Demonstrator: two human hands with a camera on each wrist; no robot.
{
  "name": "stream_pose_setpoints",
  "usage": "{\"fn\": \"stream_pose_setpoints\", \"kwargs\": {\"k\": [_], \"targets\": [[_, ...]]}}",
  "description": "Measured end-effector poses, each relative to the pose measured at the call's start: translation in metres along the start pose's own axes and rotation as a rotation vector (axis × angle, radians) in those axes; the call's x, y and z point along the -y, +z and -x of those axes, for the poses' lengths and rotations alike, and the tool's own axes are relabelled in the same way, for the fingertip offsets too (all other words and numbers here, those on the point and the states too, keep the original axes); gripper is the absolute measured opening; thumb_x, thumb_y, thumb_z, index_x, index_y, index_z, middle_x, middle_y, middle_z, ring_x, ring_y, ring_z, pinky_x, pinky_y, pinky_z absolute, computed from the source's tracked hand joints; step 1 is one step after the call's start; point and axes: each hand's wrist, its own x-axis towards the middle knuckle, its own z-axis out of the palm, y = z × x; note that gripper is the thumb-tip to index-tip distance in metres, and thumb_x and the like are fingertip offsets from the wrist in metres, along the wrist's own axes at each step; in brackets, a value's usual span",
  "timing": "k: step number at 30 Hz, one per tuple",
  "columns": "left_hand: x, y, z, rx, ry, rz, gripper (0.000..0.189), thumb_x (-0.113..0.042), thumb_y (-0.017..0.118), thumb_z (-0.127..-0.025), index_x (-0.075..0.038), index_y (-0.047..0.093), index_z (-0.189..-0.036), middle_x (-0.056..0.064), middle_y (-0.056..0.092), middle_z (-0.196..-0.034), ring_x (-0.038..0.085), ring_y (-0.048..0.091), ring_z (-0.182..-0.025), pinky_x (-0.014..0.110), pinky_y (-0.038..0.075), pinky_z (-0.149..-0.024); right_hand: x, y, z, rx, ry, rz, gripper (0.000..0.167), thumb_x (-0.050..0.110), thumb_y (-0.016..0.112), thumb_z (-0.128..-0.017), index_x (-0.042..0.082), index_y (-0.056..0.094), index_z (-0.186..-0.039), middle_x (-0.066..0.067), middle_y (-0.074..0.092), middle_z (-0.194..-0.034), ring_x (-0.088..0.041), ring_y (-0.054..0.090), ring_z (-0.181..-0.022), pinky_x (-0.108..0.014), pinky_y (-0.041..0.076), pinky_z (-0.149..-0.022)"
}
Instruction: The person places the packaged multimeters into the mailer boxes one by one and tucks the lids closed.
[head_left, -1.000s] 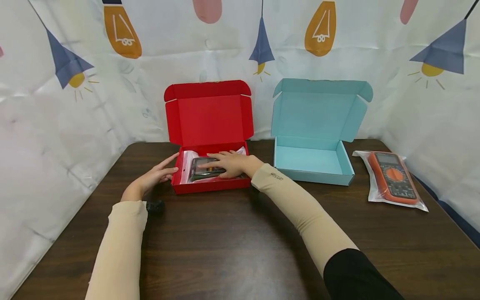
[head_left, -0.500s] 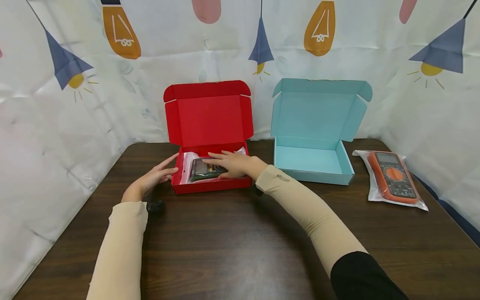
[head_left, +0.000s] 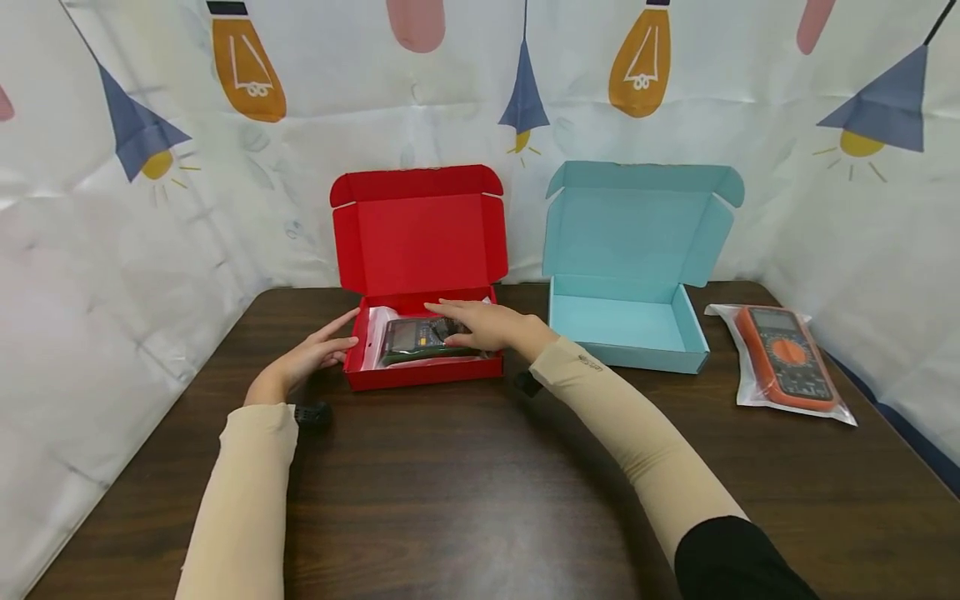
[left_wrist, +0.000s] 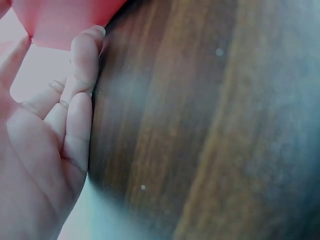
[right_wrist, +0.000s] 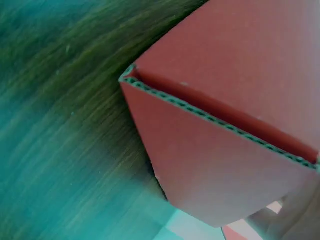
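A white cloth with printed lamps hangs behind a dark wooden table. On the table, two boxes stand side by side with lids raised: a red box and, to its right, a blue box. At the far right lies an orange meter in a clear bag, well apart from the hands. The black meter lies inside the red box, on pale plastic. The right hand is above its right end, fingers stretched; whether they touch it, one cannot tell. The left hand is at the box's left wall, fingers relaxed, gripping nothing.
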Motion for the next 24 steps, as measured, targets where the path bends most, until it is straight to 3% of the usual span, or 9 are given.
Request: {"fn": "stream_pose_setpoints", "kwargs": {"k": [8,15,18,24], "targets": [[-0.003,-0.002,0.000,-0.001,-0.024,-0.022,0.081,-0.043,0.051,-0.103,-0.025,0.005,-0.167,0.024,0.031,-0.156,0.022,0.059,-0.109,0.042,0.039,-0.108,-0.002,0.001,0.009,-0.297,0.117,-0.158,0.070,0.023,0.067,-0.100,0.022,0.034,-0.162,-0.009,0.043,-0.159,-0.026,0.052,-0.130,-0.044,0.050,-0.103],[-0.007,-0.002,-0.002,-0.026,-0.023,-0.070,0.080,-0.045,0.050,-0.104,-0.017,0.008,-0.166,0.030,0.039,-0.151,0.034,0.062,-0.112,0.059,0.040,-0.110,-0.007,0.004,0.016,-0.573,0.224,-0.320,0.060,0.021,0.065,-0.101,0.018,0.043,-0.156,-0.010,0.048,-0.154,-0.029,0.049,-0.135,-0.045,0.049,-0.104],[-0.012,-0.001,-0.004,-0.115,0.022,-0.112,0.073,-0.044,0.045,-0.107,-0.007,0.019,-0.164,0.033,0.044,-0.147,0.043,0.062,-0.114,0.063,0.042,-0.106,-0.011,0.002,0.018,-0.697,0.219,-0.424,0.054,0.016,0.063,-0.102,0.012,0.047,-0.153,-0.014,0.053,-0.146,-0.032,0.054,-0.127,-0.043,0.052,-0.099],[-0.030,0.003,-0.010,-0.426,0.068,-0.075,0.060,-0.039,0.043,-0.109,-0.002,0.038,-0.157,0.030,0.052,-0.144,0.046,0.056,-0.125,0.054,0.048,-0.100,-0.018,-0.006,0.019,-0.902,0.207,-0.636,0.049,0.010,0.061,-0.101,0.005,0.050,-0.147,-0.017,0.055,-0.140,-0.035,0.055,-0.122,-0.043,0.052,-0.099]]}}
